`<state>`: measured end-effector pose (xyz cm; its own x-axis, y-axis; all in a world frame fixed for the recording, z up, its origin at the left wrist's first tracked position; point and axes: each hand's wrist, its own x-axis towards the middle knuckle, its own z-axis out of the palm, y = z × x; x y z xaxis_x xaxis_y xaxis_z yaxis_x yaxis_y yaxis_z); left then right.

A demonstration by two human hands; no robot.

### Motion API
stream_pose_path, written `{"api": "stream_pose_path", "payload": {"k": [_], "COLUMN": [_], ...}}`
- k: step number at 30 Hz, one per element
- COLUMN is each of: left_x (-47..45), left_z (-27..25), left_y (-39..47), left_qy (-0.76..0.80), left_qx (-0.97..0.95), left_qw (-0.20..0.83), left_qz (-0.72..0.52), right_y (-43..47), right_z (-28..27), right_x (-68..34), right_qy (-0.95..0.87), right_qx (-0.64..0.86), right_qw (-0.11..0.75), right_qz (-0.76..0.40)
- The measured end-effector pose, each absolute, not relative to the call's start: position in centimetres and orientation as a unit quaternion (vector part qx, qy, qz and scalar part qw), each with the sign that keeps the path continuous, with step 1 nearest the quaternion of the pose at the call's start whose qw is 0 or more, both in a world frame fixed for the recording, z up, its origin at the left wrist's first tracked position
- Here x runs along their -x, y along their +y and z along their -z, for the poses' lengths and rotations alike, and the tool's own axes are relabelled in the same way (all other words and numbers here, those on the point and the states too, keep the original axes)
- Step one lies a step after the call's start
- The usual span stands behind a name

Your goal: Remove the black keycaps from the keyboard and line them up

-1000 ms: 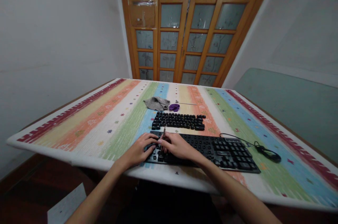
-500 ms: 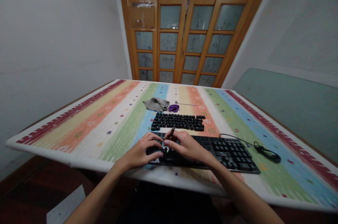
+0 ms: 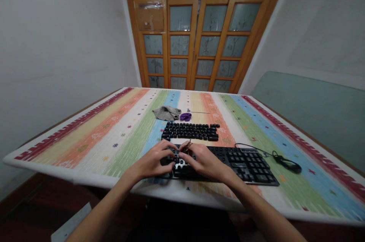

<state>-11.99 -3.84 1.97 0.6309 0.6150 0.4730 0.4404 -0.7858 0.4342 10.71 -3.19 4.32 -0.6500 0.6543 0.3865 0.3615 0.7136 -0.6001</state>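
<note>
Keyboard partly behind L hand & R hand w/ indistinct tool

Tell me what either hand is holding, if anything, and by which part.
The right hand holds a slim dark tool, one end showing; exactly where it is gripped is hidden. Whether the left hand, at the keyboard, grips anything cannot be told.

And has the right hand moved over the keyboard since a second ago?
Yes. The right hand has shifted slightly rightward, judged against the keyboard, which hasn't visibly moved on the tablecloth.
</note>
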Motion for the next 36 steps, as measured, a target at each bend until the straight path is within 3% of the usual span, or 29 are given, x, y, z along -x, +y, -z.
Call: {"api": "stream_pose_path", "payload": {"k": [5,10,20,36], "left_x": [11.9,12.2,12.4,11.9], "left_z": [-1.8,-1.8,-0.2,-0.2], "left_y": [-3.3,-1.8,3.6,4.5], "left_qy": [0.318,0.339,0.371,0.398], "left_qx": [-0.848,-0.823,-0.894,-0.903], "left_qw": [0.157,0.138,-0.069,-0.043], "left_qz": [-0.393,-0.434,-0.241,-0.158], "right_y": [-2.6,-2.1,-2.5,-3.2], "right_z": [-3.7,-2.8,-2.9,-3.9], "right_x": [-11.2,-11.7,-12.6,-14.1], "right_qy": [-0.776,-0.721,-0.766,-0.772], "right_qx": [0.327,0.323,0.361,0.364], "right_qw": [0.405,0.438,0.413,0.422], "right_qz": [-0.358,-0.429,-0.337,-0.306]}}
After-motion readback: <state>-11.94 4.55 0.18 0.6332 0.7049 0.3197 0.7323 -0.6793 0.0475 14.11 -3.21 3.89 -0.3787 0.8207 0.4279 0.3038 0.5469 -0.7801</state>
